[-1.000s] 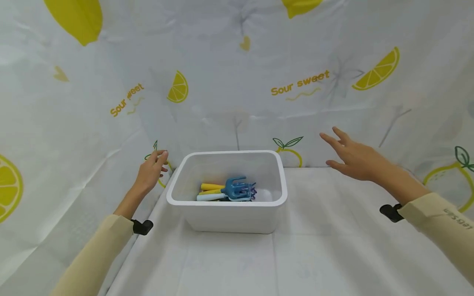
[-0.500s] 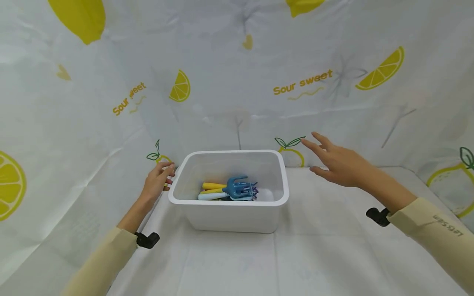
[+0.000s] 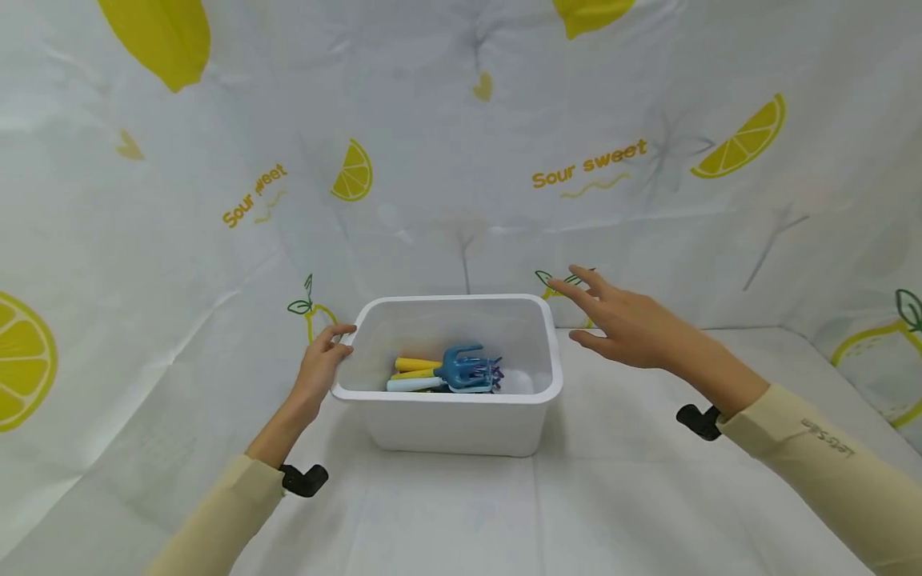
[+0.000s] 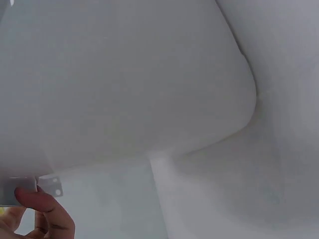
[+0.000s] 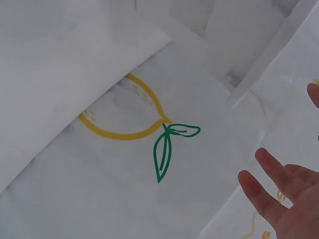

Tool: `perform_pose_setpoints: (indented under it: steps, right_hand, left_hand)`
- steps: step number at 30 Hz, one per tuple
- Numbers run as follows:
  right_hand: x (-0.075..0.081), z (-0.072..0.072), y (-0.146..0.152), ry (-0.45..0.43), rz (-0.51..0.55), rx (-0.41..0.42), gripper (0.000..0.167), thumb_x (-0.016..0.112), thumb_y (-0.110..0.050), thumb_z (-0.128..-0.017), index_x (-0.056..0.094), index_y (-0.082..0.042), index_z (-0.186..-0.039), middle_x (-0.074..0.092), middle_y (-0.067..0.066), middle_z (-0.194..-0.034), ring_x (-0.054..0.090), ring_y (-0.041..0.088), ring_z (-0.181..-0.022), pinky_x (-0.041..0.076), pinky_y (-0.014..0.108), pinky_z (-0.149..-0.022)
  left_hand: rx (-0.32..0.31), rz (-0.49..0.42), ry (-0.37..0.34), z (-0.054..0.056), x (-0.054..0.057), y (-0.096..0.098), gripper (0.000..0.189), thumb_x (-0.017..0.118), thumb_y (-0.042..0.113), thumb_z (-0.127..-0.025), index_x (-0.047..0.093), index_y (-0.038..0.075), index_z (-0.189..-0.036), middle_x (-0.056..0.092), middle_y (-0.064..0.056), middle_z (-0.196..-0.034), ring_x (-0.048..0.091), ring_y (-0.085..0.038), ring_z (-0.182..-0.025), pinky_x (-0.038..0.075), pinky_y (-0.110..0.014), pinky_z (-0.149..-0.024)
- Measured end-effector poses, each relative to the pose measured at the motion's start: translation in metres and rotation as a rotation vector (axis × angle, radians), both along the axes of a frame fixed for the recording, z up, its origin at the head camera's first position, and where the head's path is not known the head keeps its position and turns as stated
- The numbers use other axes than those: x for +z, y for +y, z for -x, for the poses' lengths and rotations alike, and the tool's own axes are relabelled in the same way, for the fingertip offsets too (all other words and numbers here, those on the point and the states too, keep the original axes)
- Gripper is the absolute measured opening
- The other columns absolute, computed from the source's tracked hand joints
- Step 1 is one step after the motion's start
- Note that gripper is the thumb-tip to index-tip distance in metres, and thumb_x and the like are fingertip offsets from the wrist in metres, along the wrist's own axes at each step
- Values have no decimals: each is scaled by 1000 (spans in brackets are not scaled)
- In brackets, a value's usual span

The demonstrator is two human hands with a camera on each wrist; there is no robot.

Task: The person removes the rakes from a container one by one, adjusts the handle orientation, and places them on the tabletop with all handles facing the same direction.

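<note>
A white plastic bin [image 3: 450,426] stands on the white-covered table in the head view. Inside lie several small hand tools: a blue hand fork [image 3: 455,370], yellow handles [image 3: 416,365] and a pale blue handle [image 3: 412,385]. The fork partly covers clear and purple pieces too jumbled to tell. My left hand [image 3: 317,370] grips the bin's left rim; in the left wrist view its thumb [image 4: 40,200] bends against the rim's edge, beside the bin's outer wall [image 4: 124,84]. Fingers spread and holding nothing, my right hand [image 3: 628,326] hovers right of the bin, apart from it.
Behind the bin rises a white sheet [image 3: 446,176] printed with lemons and lettering, which also runs along both sides. White cloth covers the table [image 3: 634,496]. A printed lemon outline [image 5: 124,135] shows in the right wrist view.
My left hand has moved right and down onto the bin's left rim and taken hold of it. My right hand has moved left, closer to the bin. The tools stay in place.
</note>
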State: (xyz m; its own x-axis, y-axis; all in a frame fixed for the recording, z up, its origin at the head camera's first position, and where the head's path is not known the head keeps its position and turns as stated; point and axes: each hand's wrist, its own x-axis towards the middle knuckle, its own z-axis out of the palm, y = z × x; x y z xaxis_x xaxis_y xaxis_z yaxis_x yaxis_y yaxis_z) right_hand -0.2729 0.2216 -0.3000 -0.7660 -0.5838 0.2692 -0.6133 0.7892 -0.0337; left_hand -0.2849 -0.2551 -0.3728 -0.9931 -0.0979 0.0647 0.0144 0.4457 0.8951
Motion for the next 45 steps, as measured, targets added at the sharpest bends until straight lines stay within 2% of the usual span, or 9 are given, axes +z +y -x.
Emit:
perform_pose_setpoints:
  steps: [3,6,11,15,20,26,36,40,45]
  right_hand:
    - [2,1,-7,-19,-8,0,78,65,-34,-101,22,-25,-165,25,23,-168,73,35,-107,58,56,-89]
    - [4,3,-15,-22,-14,17,79,64,-34,-102,19,-26,-166,25,22,-168,73,33,-107,59,53,-86]
    - [11,7,-30,-8,-10,48,78,65,-34,-101,21,-27,-165,28,20,-167,74,26,-99,59,45,-76]
    - [17,9,-42,-23,-14,54,77,65,-35,-101,22,-29,-165,27,19,-168,73,22,-94,58,41,-72]
    - [26,12,-56,-53,-26,86,75,63,-36,-102,22,-27,-165,25,18,-169,73,25,-98,59,45,-80]
    - [37,17,-76,-88,-47,110,74,60,-39,-104,22,-27,-165,24,17,-169,71,30,-109,58,49,-86]
    - [48,30,-106,-129,-72,128,64,59,-39,-104,33,-28,-161,35,11,-166,66,31,-123,56,52,-94]
    - [52,36,-117,-167,-71,117,57,58,-39,-104,42,-28,-157,39,8,-164,63,30,-129,52,53,-104]
    - [53,47,-129,-217,-76,125,52,59,-38,-104,48,-26,-154,44,8,-160,56,31,-137,46,54,-112]
  left_hand:
    - [14,-23,-2,0,-3,1,44,47,18,-103,54,16,-146,60,-13,-113,63,-22,-101,50,-28,-83]
    - [28,-57,-10,-1,-5,2,43,45,19,-105,55,16,-146,59,-12,-116,63,-21,-102,50,-27,-83]
    - [25,-111,-29,-3,-7,3,44,42,23,-108,51,18,-151,57,-15,-139,61,-25,-117,49,-25,-86]
    - [15,-171,-59,-3,-8,3,46,41,26,-109,48,22,-154,51,-11,-153,57,-29,-129,50,-25,-87]
    - [2,-295,-107,-2,-9,4,47,39,28,-110,44,25,-156,45,-8,-159,54,-26,-132,51,-28,-89]
    - [-27,-399,-113,-2,-10,5,47,36,26,-111,40,24,-158,37,-3,-164,49,-23,-137,48,-29,-96]
    - [16,-406,-77,-2,-11,9,47,39,22,-109,45,20,-156,41,-2,-161,51,-24,-135,49,-28,-96]
    - [16,-406,-74,-2,-12,8,48,40,23,-109,44,20,-156,41,-2,-161,50,-24,-138,49,-29,-97]
    - [29,-408,-60,1,-14,8,47,43,21,-108,47,18,-154,43,-3,-159,54,-21,-130,51,-24,-91]
